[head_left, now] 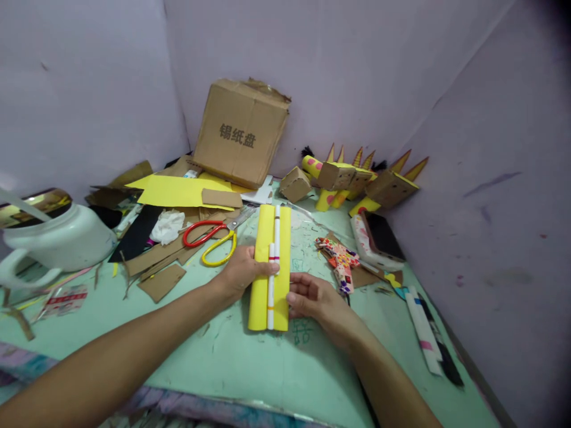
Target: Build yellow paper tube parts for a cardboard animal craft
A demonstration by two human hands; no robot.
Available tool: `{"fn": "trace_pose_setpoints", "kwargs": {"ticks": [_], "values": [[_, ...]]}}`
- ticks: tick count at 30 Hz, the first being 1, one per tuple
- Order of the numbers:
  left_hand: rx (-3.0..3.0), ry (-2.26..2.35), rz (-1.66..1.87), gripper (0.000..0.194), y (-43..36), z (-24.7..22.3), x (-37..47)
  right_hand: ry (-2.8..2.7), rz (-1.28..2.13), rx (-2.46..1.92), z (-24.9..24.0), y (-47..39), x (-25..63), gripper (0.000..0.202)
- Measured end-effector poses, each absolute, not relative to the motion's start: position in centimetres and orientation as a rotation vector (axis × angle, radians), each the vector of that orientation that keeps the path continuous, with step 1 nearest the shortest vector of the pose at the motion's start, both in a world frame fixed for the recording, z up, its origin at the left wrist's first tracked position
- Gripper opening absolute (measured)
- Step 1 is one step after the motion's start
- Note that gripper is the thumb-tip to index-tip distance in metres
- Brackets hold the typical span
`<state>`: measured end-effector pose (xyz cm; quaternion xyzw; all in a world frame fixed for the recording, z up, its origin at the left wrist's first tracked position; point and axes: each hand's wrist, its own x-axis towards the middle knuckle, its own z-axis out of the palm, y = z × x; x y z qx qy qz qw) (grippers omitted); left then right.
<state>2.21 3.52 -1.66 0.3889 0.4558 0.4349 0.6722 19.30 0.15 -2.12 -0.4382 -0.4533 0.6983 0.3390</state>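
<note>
A strip of yellow paper (282, 238), its long sides curled up, lies lengthwise in front of me on the table. Two white felt-tip pens (271, 291) with coloured bands rest end to end, partly overlapping, along its middle. My left hand (243, 267) grips the paper from the left, its thumb pressing across the pens and its other fingers hidden beneath. At the right edge, my right hand (316, 300) has its fingers curled and its thumb tip against the paper. Scissors (209, 238) with one red and one yellow handle lie beyond my left hand.
Behind stands a cardboard box (243, 134); yellow sheets (178, 191) and cardboard scraps (161, 282) lie at left near a white mug-like pot (75, 238). Back right are horned cardboard figures (392, 187) and a phone (382, 235). More pens (423, 333) lie right, on the green tabletop (214, 368).
</note>
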Motion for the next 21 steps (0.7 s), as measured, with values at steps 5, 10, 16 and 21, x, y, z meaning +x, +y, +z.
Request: {"fn": "trace_pose_setpoints", "kwargs": {"ticks": [5,10,16,21], "values": [[0.85,1.024,0.999,0.025,3.9,-1.4,2.0,-1.26,2.005,-1.037,-2.1,-0.5,18.0,0.037],[0.834,1.016,1.008,0.027,4.0,-1.4,2.1,-1.185,2.005,-1.056,-2.7,-0.7,17.4,0.044],[0.837,0.988,1.013,0.029,4.2,-1.8,2.2,-1.172,2.011,-1.054,-2.9,-0.5,17.3,0.047],[0.847,0.978,1.009,0.031,4.1,-1.8,2.2,-1.158,2.009,-1.072,-3.0,-0.4,17.5,0.046]]}}
